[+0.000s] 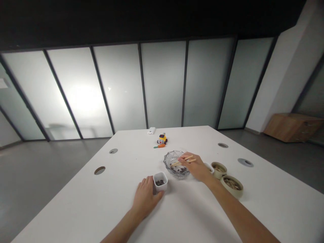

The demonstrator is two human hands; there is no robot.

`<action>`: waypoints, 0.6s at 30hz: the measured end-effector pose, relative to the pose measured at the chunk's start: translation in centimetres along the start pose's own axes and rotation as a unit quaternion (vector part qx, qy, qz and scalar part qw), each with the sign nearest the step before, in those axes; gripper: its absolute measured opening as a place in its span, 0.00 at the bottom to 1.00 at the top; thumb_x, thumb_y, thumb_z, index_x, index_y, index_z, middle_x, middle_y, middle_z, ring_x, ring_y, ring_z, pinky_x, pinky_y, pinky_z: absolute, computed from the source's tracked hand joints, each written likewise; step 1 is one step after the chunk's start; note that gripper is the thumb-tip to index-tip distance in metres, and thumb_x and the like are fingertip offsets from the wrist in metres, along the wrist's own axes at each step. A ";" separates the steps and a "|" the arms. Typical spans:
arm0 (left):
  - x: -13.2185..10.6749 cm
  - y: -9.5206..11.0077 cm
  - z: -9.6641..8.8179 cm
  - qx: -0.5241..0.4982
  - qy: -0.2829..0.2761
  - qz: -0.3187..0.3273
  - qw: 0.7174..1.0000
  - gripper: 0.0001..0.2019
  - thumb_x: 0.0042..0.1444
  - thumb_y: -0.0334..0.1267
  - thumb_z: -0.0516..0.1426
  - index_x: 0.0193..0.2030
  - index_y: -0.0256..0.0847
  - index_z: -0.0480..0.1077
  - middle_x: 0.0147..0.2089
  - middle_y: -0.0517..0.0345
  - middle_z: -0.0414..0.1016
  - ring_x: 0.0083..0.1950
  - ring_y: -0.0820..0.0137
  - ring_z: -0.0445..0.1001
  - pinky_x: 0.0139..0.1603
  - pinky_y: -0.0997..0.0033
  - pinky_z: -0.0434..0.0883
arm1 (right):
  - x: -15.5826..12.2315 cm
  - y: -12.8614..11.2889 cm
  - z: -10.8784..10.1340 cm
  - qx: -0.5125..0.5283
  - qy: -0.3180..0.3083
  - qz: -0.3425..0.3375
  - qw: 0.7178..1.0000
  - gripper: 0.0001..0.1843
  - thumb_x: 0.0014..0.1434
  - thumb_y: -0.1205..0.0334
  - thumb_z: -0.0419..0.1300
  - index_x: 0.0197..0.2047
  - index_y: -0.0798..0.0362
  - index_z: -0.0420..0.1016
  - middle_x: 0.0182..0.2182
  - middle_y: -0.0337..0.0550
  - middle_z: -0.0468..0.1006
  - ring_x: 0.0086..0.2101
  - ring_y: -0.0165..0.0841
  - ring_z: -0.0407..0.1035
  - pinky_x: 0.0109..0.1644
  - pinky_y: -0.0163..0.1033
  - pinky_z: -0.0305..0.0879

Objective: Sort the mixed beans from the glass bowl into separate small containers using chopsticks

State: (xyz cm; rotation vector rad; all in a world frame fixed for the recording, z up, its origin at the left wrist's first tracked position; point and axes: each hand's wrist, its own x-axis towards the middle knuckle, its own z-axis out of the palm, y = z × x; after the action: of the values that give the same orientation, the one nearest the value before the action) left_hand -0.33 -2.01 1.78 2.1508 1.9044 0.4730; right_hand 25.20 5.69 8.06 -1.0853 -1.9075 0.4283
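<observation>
My left hand (146,198) is closed around the left side of a small square white cup (163,188), its thumb at the front. Several small dark beans (159,183) lie inside the cup. In my right hand (197,168) is a pair of wooden chopsticks (187,158), their tips down inside a clear cut-glass bowl (168,157). More dark bean-like pieces are scattered over the bowl's bottom. Whether the chopstick tips pinch one is too small to tell. Behind my right hand another white cup (210,167) is partly hidden.
Two round beige containers (232,193) with dry brownish contents stand to the right, near my right forearm. Beyond the bowl lie an orange-handled toy screwdriver (161,146), a yellow-and-grey toy vehicle (162,138) and a white device (151,130). Round holes (99,170) pierce the white table.
</observation>
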 end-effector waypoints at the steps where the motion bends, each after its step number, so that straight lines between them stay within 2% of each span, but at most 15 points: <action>1: 0.0 0.0 0.0 0.001 -0.002 -0.001 1.000 0.16 0.60 0.48 0.59 0.50 0.43 0.68 0.52 0.50 0.76 0.57 0.57 0.72 0.54 0.63 0.63 | 0.0 0.0 0.0 -0.003 0.000 -0.001 1.000 0.22 0.67 0.43 0.56 0.32 0.48 0.81 0.34 0.45 0.84 0.36 0.39 0.77 0.45 0.44 0.72; 7: 0.0 -0.1 0.1 0.002 0.006 0.002 1.000 0.15 0.61 0.48 0.58 0.49 0.42 0.68 0.51 0.50 0.76 0.55 0.57 0.72 0.54 0.63 0.63 | 0.1 0.0 -0.2 -0.006 0.023 0.008 1.000 0.22 0.66 0.42 0.56 0.32 0.49 0.80 0.33 0.45 0.84 0.36 0.38 0.76 0.45 0.42 0.71; 13: 0.1 -0.2 0.1 -0.004 0.012 0.007 1.000 0.14 0.60 0.47 0.59 0.48 0.43 0.68 0.50 0.51 0.76 0.54 0.57 0.72 0.52 0.63 0.63 | 0.2 -0.3 -0.3 -0.017 0.007 0.015 1.000 0.21 0.66 0.43 0.57 0.30 0.48 0.79 0.29 0.42 0.83 0.33 0.38 0.76 0.43 0.41 0.70; 18: -0.1 -0.1 0.0 -0.007 0.013 0.007 1.000 0.14 0.60 0.47 0.59 0.47 0.43 0.68 0.50 0.51 0.76 0.54 0.57 0.72 0.52 0.63 0.63 | 0.1 -0.2 -0.2 -0.003 0.007 0.015 1.000 0.20 0.66 0.44 0.56 0.31 0.48 0.80 0.33 0.44 0.84 0.36 0.39 0.77 0.45 0.41 0.71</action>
State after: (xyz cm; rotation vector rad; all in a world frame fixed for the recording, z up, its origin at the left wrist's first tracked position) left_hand -0.44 -2.08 1.74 2.1600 1.8952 0.5178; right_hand 25.20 5.60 8.33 -1.1199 -1.8826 0.4309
